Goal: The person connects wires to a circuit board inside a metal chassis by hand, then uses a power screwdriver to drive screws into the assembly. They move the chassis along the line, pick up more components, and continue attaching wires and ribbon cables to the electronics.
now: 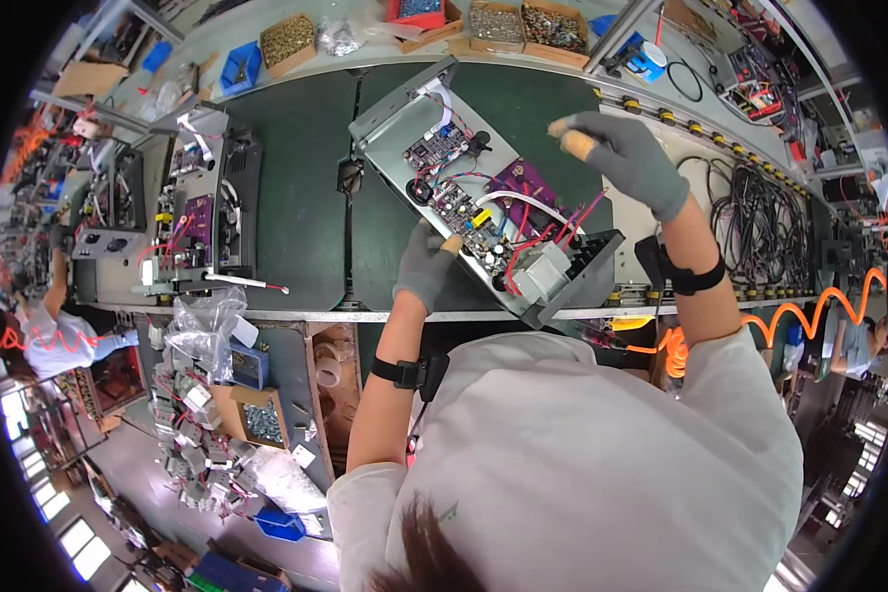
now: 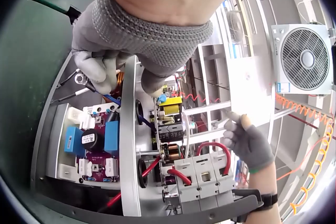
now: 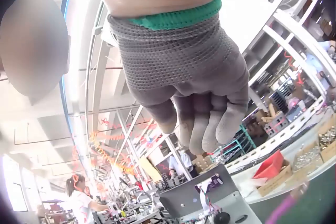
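Note:
A grey metal chassis (image 1: 395,163) with circuit boards, a purple board (image 1: 528,187) and red and white wires lies at an angle on the green bench. The gloved left hand (image 1: 427,264) is at its near side; in the left wrist view that hand (image 2: 131,61) curls its fingers over the chassis's middle wall (image 2: 128,145), near a ring terminal (image 2: 81,79) on a cable. Raised above the chassis's far right side, the gloved right hand (image 1: 633,163) touches nothing. In the right wrist view the right hand (image 3: 194,87) has loosely bent fingers and holds nothing.
Another opened chassis (image 1: 202,197) stands on the left of the bench. Boxes of small parts (image 1: 288,44) line the back shelf. Black cables (image 1: 770,232) lie coiled at the right, near an orange coiled hose (image 1: 819,306). Below left are bagged parts and a screw box (image 1: 263,419).

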A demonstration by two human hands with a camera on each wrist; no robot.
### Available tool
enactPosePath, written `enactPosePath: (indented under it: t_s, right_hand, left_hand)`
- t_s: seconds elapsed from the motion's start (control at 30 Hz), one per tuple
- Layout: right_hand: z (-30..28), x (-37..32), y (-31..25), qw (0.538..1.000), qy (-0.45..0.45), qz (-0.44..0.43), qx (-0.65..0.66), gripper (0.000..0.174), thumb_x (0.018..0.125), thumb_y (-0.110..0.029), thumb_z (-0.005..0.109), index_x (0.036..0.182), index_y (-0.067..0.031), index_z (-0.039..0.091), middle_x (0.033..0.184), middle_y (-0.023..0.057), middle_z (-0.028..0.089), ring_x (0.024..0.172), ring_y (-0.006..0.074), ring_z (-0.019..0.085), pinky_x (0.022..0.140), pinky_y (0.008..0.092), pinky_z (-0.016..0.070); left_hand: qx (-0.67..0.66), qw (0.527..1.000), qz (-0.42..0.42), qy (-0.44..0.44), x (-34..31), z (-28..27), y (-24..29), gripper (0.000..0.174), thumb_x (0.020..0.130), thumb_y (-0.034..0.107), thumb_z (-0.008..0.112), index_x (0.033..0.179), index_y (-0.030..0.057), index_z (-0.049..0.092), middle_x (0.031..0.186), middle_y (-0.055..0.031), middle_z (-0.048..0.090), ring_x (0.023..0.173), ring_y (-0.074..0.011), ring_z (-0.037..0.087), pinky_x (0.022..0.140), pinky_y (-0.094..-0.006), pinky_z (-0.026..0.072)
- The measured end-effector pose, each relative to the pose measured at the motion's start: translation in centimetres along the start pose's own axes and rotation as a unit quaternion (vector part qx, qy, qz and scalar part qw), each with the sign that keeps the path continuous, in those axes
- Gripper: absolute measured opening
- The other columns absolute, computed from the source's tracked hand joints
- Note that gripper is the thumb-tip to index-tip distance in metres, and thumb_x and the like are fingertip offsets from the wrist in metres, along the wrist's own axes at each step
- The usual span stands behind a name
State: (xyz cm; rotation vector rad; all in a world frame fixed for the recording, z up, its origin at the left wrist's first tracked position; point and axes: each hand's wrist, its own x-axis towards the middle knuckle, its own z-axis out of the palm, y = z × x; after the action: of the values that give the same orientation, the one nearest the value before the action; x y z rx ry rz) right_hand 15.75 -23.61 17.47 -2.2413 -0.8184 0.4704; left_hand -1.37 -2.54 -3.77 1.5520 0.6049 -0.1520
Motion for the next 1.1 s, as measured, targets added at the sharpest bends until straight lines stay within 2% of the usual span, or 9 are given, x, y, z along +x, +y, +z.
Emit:
enactPosePath:
  t_s: [0.07,0.1,0.2,0.4,0.63,0.67,0.93,1.0,1.1]
  right_hand:
    - [1.4,-2.1,2.0,0.998,0.022,0.049,0.020,0.029,0.087,-0.018,0.056,0.110,0.0000,0.061,0.098,0.0069,0.065,0.089,0.0115,0.058,0.079,0.0242,0.0447]
    - [3.0,-3.1,2.5,0.992,0.101,0.034,0.072,0.026,0.084,-0.022,0.060,0.105,-0.0056,0.064,0.079,0.0022,0.062,0.063,0.0075,0.050,0.059,0.0228,0.0412]
    - [7.1,-6.6,2.4,0.969,0.245,0.019,0.027,0.022,0.083,-0.020,0.059,0.100,-0.0055,0.065,0.081,0.0056,0.063,0.068,0.0159,0.056,0.062,0.0274,0.0440]
    - [12.0,-9.6,-2.4,0.972,0.178,0.000,-0.152,0.016,0.076,-0.015,0.059,0.088,-0.0056,0.062,0.079,0.0128,0.054,0.070,0.0316,0.051,0.067,0.0393,0.0408]
    - [12.9,-9.5,-1.2,0.959,0.189,0.061,-0.204,0.013,0.072,-0.021,0.062,0.078,-0.0086,0.061,0.064,0.0087,0.055,0.060,0.0283,0.052,0.060,0.0376,0.0383]
    - [12.3,-9.8,-1.0,0.956,0.195,0.104,-0.194,0.014,0.072,-0.022,0.062,0.077,-0.0086,0.061,0.062,0.0082,0.055,0.058,0.0281,0.052,0.059,0.0373,0.0381]
    - [7.7,-13.1,4.8,0.917,0.229,0.227,-0.234,0.013,0.077,-0.022,0.061,0.078,-0.0098,0.062,0.060,0.0084,0.057,0.058,0.0278,0.055,0.058,0.0382,0.0407]
    - [6.1,-13.9,6.1,0.914,0.222,0.245,-0.236,0.013,0.079,-0.020,0.061,0.081,-0.0077,0.062,0.059,0.0092,0.057,0.055,0.0258,0.056,0.053,0.0348,0.0414]
    - [4.4,-15.5,9.4,0.909,0.263,0.252,-0.203,0.012,0.079,-0.016,0.060,0.084,-0.0059,0.063,0.061,0.0089,0.059,0.053,0.0205,0.059,0.051,0.0298,0.0423]
  left_hand:
    - [0.013,0.999,-0.023,-0.026,0.3,-0.8,0.9,0.079,0.075,0.029,0.072,0.134,-0.0029,0.032,0.099,-0.0132,0.061,0.087,-0.0172,0.059,0.072,-0.0282,0.0481]
    - [0.020,0.999,-0.021,-0.033,0.5,-1.2,1.1,0.079,0.075,0.029,0.072,0.134,-0.0029,0.032,0.099,-0.0132,0.061,0.087,-0.0172,0.059,0.072,-0.0282,0.0481]
    - [0.025,0.999,-0.001,-0.030,1.9,-1.1,0.4,0.076,0.072,0.025,0.075,0.132,-0.0022,0.036,0.096,-0.0128,0.063,0.085,-0.0165,0.060,0.071,-0.0277,0.0486]
    - [0.159,0.986,-0.013,-0.051,2.4,-0.9,1.9,0.072,0.072,0.025,0.071,0.128,-0.0029,0.035,0.102,-0.0190,0.063,0.092,-0.0283,0.062,0.076,-0.0342,0.0491]
    - [0.297,0.948,-0.062,-0.094,1.6,1.2,5.7,0.079,0.076,0.037,0.063,0.130,-0.0082,0.028,0.112,-0.0257,0.057,0.104,-0.0364,0.056,0.088,-0.0384,0.0457]
    - [0.311,0.938,-0.081,-0.127,1.4,2.0,6.4,0.097,0.075,0.035,0.065,0.134,-0.0159,0.007,0.112,-0.0248,0.057,0.103,-0.0321,0.058,0.087,-0.0353,0.0459]
    - [0.219,0.878,0.021,-0.426,6.4,7.1,3.5,0.060,0.079,0.033,0.065,0.125,0.0000,0.045,0.103,-0.0149,0.062,0.092,-0.0243,0.060,0.081,-0.0316,0.0462]
    - [0.193,0.916,0.088,-0.342,8.5,5.9,2.4,0.052,0.079,0.032,0.061,0.120,0.0007,0.051,0.086,-0.0102,0.063,0.081,-0.0188,0.059,0.071,-0.0318,0.0470]
    - [0.324,0.937,0.041,-0.120,12.1,1.5,1.0,0.034,0.081,0.030,0.053,0.107,0.0080,0.059,0.109,-0.0153,0.061,0.102,-0.0332,0.058,0.085,-0.0409,0.0469]
